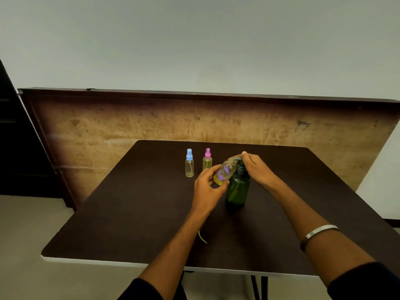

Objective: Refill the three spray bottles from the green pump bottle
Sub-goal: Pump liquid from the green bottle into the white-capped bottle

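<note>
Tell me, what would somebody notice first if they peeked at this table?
Probably the two hands in the middle of the dark table: the left hand tilts an uncapped little bottle against the green pump bottle, whose top the right hand presses. Behind them stand a blue-capped spray bottle and a pink-capped spray bottle.

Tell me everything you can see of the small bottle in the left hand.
The small bottle is clear plastic with yellowish liquid and a purple print. Its spray top is off, showing a threaded neck. The left hand holds it tilted, neck toward the pump head of the green pump bottle, where the right hand rests.
</note>
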